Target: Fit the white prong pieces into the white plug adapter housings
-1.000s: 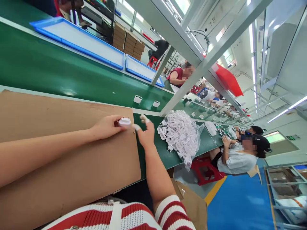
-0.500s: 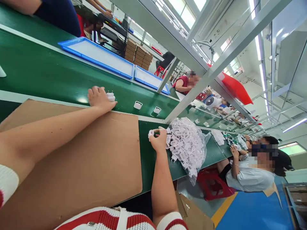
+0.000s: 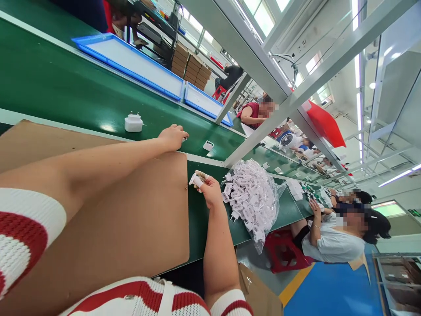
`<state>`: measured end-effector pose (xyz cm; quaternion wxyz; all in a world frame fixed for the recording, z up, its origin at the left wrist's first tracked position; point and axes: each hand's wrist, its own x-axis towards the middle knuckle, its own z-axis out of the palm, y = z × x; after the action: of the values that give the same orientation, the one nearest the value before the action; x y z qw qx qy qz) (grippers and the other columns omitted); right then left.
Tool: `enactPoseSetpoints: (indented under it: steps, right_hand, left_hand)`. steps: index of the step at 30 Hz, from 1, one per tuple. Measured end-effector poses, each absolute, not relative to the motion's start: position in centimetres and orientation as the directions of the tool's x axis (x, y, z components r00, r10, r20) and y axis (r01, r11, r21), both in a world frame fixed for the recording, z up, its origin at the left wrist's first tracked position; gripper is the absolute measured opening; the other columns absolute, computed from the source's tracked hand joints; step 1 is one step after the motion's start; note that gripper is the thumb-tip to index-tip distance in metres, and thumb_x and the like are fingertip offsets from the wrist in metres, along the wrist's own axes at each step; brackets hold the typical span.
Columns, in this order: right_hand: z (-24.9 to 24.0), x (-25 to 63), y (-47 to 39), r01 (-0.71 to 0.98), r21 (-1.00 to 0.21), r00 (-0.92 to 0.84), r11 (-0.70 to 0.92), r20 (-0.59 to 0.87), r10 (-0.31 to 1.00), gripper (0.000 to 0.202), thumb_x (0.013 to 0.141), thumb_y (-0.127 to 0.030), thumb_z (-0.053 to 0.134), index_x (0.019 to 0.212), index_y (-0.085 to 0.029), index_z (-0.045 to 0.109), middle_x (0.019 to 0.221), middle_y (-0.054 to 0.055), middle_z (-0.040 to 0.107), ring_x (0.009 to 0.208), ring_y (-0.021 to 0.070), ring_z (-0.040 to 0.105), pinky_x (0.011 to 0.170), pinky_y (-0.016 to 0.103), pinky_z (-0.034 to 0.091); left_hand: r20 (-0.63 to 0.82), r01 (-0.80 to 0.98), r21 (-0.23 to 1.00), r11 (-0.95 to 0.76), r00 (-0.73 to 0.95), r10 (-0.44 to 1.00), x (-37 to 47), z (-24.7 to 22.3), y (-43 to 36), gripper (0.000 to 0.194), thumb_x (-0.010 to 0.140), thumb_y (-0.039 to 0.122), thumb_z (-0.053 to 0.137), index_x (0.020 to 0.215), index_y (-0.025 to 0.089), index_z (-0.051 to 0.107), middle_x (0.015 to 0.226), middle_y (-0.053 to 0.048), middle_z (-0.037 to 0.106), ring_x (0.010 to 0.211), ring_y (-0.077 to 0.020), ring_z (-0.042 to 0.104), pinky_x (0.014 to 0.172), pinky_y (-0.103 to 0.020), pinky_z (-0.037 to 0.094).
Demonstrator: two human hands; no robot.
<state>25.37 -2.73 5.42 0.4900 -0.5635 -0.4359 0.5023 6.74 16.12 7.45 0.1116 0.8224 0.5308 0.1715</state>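
My left hand (image 3: 173,137) reaches over the green belt, its fingers curled down around a white charger housing (image 3: 184,139) that they mostly hide. My right hand (image 3: 211,189), near the bag, pinches a white plug piece (image 3: 197,180) between thumb and fingers above the green table. To the left of my left hand, a white charger (image 3: 133,123) stands on the belt with its pins upward. Another open white housing (image 3: 208,145) lies on the belt to the right. A clear plastic bag (image 3: 278,193) full of white charger shells (image 3: 251,193) lies beside my right hand.
A large cardboard sheet (image 3: 131,210) covers the table before me. Blue-rimmed trays (image 3: 131,66) line the belt's far side. A metal post (image 3: 237,147) rises beyond the bag. At right, a co-worker (image 3: 335,237) sits on a red stool (image 3: 286,250).
My left hand has let go of the charger on the belt and moved right to the housing. My right hand has come slightly left with the plug piece. Belt items have shifted left.
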Motion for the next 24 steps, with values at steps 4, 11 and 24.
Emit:
enactPoseSetpoints:
  steps: [4,11,24]
  right_hand:
    - [5.8,25.2,-3.3,-0.026,-0.994,0.145,-0.109,-0.112,0.983,0.049,0.054,-0.029,0.087,0.1,-0.022,0.073,0.088,0.0,0.076,0.068,0.0118,0.064,0.055,0.022,0.044]
    - [6.3,23.4,-4.5,0.12,-0.989,0.112,-0.084,-0.07,0.991,0.043,0.066,-0.044,0.087,0.101,-0.02,0.077,0.086,0.003,0.076,0.075,0.0159,0.07,0.058,0.024,0.049]
    - [5.3,22.2,-4.5,0.189,-0.982,0.133,0.02,0.046,0.99,0.035,0.073,-0.045,0.08,0.098,-0.022,0.071,0.092,0.004,0.076,0.079,0.0176,0.069,0.063,0.028,0.054]
  left_hand:
    - [0.208,0.826,0.389,-0.409,0.353,0.912,5.1,8.1,10.6,0.047,0.091,0.034,0.052,0.131,0.016,0.069,0.143,-0.017,0.055,0.114,-0.0309,0.066,0.094,-0.038,0.053]
    - [-0.031,0.749,0.571,-0.336,0.429,0.903,3.0,6.3,0.3,0.034,0.081,0.048,0.061,0.103,0.024,0.07,0.122,-0.008,0.065,0.099,-0.0289,0.069,0.076,-0.036,0.054]
    - [0.144,0.393,0.85,-0.349,0.465,0.874,2.1,2.4,-1.5,0.05,0.075,0.059,0.068,0.107,0.02,0.07,0.106,-0.009,0.068,0.088,-0.0255,0.066,0.075,-0.035,0.053]
